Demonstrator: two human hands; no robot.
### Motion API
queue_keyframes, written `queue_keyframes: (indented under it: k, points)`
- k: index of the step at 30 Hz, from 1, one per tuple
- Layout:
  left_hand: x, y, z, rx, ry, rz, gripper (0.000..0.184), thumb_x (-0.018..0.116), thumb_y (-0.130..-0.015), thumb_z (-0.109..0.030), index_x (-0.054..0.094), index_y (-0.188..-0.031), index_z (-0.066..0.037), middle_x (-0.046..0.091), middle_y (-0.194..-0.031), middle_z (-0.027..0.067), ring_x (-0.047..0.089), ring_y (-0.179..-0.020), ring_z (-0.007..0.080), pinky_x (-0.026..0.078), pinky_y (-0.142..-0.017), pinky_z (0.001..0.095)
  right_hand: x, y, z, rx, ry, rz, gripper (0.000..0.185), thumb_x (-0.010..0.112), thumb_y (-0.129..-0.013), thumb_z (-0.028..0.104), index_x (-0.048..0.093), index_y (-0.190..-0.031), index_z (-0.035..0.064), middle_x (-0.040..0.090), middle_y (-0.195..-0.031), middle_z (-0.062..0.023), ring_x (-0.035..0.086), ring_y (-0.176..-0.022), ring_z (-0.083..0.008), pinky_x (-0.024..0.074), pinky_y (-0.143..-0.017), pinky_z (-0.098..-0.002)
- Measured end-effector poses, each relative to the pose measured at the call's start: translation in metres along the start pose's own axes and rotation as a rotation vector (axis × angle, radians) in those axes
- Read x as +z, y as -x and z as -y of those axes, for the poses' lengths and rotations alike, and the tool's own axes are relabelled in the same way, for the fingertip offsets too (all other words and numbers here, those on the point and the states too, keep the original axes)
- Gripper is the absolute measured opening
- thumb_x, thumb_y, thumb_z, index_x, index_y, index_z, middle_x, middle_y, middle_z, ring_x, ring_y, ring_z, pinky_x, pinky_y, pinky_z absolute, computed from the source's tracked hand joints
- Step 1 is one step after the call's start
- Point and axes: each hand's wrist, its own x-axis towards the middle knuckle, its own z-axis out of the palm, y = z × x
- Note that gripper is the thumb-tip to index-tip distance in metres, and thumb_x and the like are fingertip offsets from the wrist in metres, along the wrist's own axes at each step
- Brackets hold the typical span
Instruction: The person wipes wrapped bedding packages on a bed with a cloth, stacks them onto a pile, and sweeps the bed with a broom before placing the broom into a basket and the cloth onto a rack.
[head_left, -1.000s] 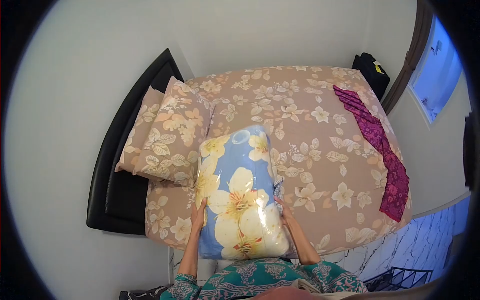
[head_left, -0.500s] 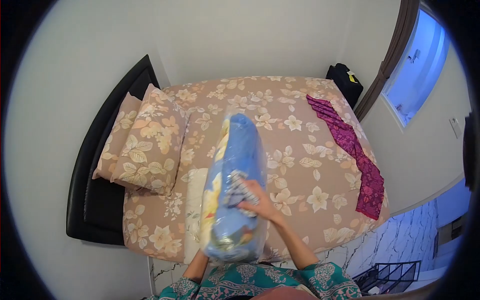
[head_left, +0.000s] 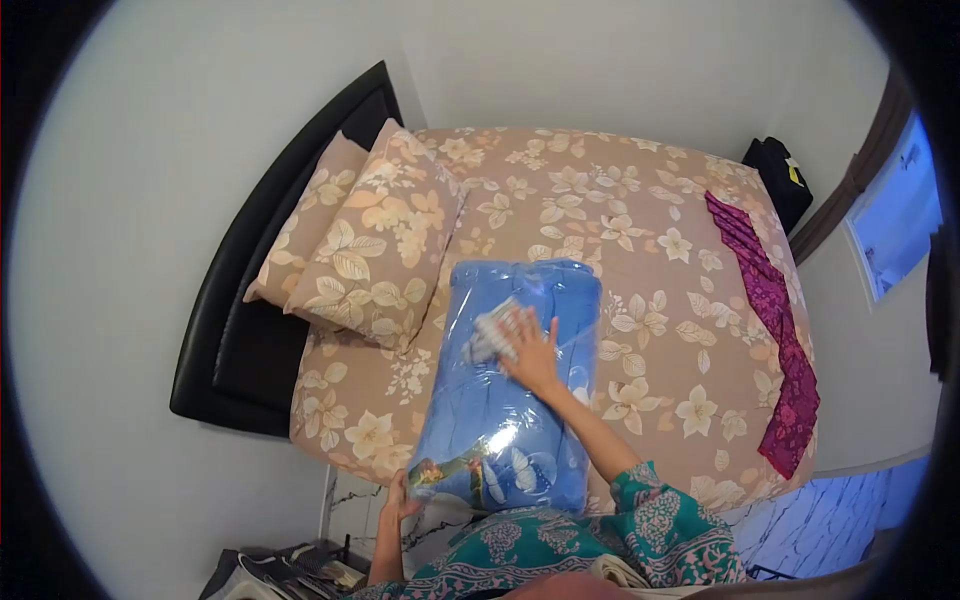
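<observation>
A blue package in clear plastic [head_left: 510,400] lies on the bed [head_left: 660,360] close to my body, its plain blue side up with a butterfly print at the near end. My right hand [head_left: 529,352] is spread over a crumpled grey-white checked cloth [head_left: 490,333], pressing it on the upper part of the plastic. At the package's near left corner is my left hand [head_left: 400,496], its fingers partly hidden against the edge.
Two floral pillows [head_left: 385,245] lean by the black headboard [head_left: 225,300]. A magenta patterned cloth [head_left: 770,310] lies along the bed's right side. Behind the far right corner stands a black bag [head_left: 780,180]. Items sit at the lower left [head_left: 280,572].
The package has been turned from its flowered side, through its edge, to its blue side. My right hand has moved up onto this face with the cloth. My left hand is at the near left corner.
</observation>
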Motion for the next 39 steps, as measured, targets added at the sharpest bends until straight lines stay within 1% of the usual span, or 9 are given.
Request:
queue_keyframes:
  k: [3, 10, 15, 19, 23, 26, 33, 35, 39]
  points:
    - [-0.017, -0.013, -0.016, -0.002, -0.514, -0.29, 0.047, 0.031, -0.094, -0.034, 0.047, -0.127, -0.005, 0.055, -0.121, 0.0081, 0.055, -0.102, 0.0215, 0.044, -0.09, 0.0356, 0.019, -0.008, -0.002, 0.109, 0.108, -0.182, 0.073, 0.064, -0.071, 0.044, 0.039, -0.137, 0.0271, 0.027, -0.147, -0.0067, 0.021, -0.137, -0.03, 0.0001, -0.106, -0.0631]
    - [0.105, -0.102, -0.059, 0.569, -1.272, -0.42, 0.06, 0.035, -0.096, -0.043, 0.03, -0.138, 0.0, 0.034, -0.141, 0.0194, 0.032, -0.132, 0.0294, 0.022, -0.109, 0.0316, 0.013, 0.063, 0.062, -0.372, -0.174, 0.201, 0.074, 0.062, -0.072, 0.044, 0.035, -0.139, 0.0272, 0.026, -0.148, -0.0028, 0.021, -0.137, -0.0294, 0.0041, -0.107, -0.0613]
    - [0.179, -0.135, -0.032, 0.697, -1.934, -0.573, 0.071, 0.041, -0.091, -0.049, 0.02, -0.144, -0.007, 0.021, -0.146, 0.0229, 0.02, -0.134, 0.0417, 0.018, -0.106, 0.055, 0.019, -0.031, -0.025, 0.143, 0.133, -0.056, 0.069, 0.058, -0.077, 0.044, 0.035, -0.14, 0.0267, 0.023, -0.149, -0.008, 0.018, -0.138, -0.031, -0.0011, -0.107, -0.0606]
    - [0.176, -0.138, -0.013, 0.842, -1.985, -0.586, 0.074, 0.043, -0.089, -0.052, 0.02, -0.145, -0.01, 0.019, -0.146, 0.024, 0.017, -0.134, 0.0439, 0.015, -0.103, 0.0628, 0.048, -0.091, -0.031, 0.382, 0.16, -0.252, 0.066, 0.058, -0.078, 0.045, 0.038, -0.138, 0.0256, 0.022, -0.149, -0.0094, 0.016, -0.138, -0.0324, -0.0012, -0.106, -0.0617]
    - [0.175, -0.131, -0.016, 0.813, -1.954, -0.574, 0.073, 0.043, -0.089, -0.052, 0.021, -0.144, -0.011, 0.018, -0.147, 0.0245, 0.018, -0.134, 0.0435, 0.016, -0.104, 0.0597, 0.062, -0.118, 0.019, -0.004, 0.118, 0.159, 0.066, 0.06, -0.077, 0.044, 0.038, -0.138, 0.0292, 0.023, -0.149, -0.0065, 0.017, -0.138, -0.0317, 0.0039, -0.105, -0.0631]
    - [0.168, -0.131, -0.021, 0.803, -1.941, -0.555, 0.073, 0.043, -0.088, -0.052, 0.022, -0.144, -0.011, 0.018, -0.147, 0.0242, 0.019, -0.134, 0.0431, 0.016, -0.105, 0.0576, 0.062, -0.137, 0.007, -0.014, 0.149, 0.121, 0.066, 0.06, -0.077, 0.043, 0.038, -0.137, 0.0302, 0.024, -0.149, -0.0056, 0.018, -0.138, -0.0317, 0.0053, -0.105, -0.0631]
    - [0.173, -0.13, -0.023, 0.836, -1.932, -0.545, 0.073, 0.046, -0.088, -0.05, 0.024, -0.144, -0.01, 0.021, -0.146, 0.0233, 0.021, -0.133, 0.0418, 0.018, -0.105, 0.055, 0.02, -0.117, -0.143, 0.574, 0.273, -0.018, 0.059, 0.045, -0.085, 0.046, 0.034, -0.14, 0.0263, 0.025, -0.148, -0.0102, 0.022, -0.136, -0.035, 0.0067, -0.104, -0.0649]
    - [0.174, -0.134, -0.021, 0.844, -1.941, -0.551, 0.072, 0.046, -0.088, -0.05, 0.024, -0.143, -0.009, 0.021, -0.146, 0.0231, 0.022, -0.133, 0.0416, 0.018, -0.105, 0.0548, -0.009, -0.095, -0.164, 0.836, -0.133, -0.008, 0.054, 0.046, -0.087, 0.039, 0.037, -0.138, 0.025, 0.027, -0.147, -0.0109, 0.022, -0.135, -0.0354, 0.014, -0.104, -0.0637]
    - [0.17, -0.134, -0.021, 0.85, -1.951, -0.552, 0.071, 0.046, -0.088, -0.047, 0.023, -0.143, -0.009, 0.019, -0.146, 0.0227, 0.022, -0.133, 0.0415, 0.018, -0.105, 0.0545, 0.019, -0.018, -0.147, 0.413, -0.158, -0.179, 0.052, 0.051, -0.084, 0.025, 0.041, -0.135, 0.0269, 0.028, -0.147, -0.0097, 0.021, -0.135, -0.0355, 0.0182, -0.105, -0.0606]
